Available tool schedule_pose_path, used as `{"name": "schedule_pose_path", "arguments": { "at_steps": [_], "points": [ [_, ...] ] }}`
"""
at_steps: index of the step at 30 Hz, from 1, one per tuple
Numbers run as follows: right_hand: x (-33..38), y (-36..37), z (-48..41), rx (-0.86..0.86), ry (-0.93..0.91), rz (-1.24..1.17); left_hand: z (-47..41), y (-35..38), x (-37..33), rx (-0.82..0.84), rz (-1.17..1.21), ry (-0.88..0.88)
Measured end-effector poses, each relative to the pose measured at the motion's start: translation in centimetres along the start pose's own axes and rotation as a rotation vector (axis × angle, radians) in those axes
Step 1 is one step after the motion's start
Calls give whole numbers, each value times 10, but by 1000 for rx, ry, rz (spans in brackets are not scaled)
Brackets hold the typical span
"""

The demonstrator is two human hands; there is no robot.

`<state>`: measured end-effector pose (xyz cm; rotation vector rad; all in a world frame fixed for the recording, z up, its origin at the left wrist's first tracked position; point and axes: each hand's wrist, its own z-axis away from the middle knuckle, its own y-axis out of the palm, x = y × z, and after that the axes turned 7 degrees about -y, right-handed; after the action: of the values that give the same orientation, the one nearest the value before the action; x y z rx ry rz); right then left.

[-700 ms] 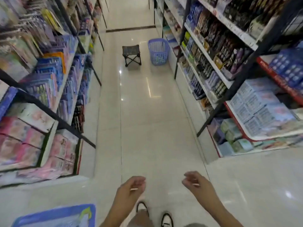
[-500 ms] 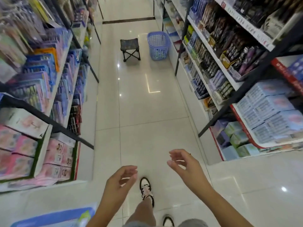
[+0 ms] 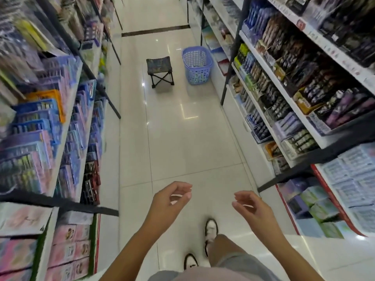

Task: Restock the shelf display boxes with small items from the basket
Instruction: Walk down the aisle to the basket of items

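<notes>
Blue plastic basket sits on floor at far end of aisle, against right shelf base, beside folding stool. Left hand, right hand empty, fingers loosely curled, well short of it. Likely light, rigid; best gripped at rim.

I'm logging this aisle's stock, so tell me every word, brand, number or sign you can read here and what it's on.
No text is legible.
Shelf-edge price labels: too blurred to read.
Pink boxes, lower left: print blurred.
Pale blue boxes, right: print too small.
Blue basket: no lettering shows.
</notes>
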<state>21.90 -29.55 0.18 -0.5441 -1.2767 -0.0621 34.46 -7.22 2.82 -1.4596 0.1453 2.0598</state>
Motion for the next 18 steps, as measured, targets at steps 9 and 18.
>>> {"name": "schedule_pose_path", "arguments": {
  "at_steps": [9,18],
  "points": [
    [34,0,-172,95,-38,-31,-125,-28,-50,-114,-2,-18],
    [95,38,-343,257,-144,-76,-244,-69,-82,-240,-19,-86]
  ]
}}
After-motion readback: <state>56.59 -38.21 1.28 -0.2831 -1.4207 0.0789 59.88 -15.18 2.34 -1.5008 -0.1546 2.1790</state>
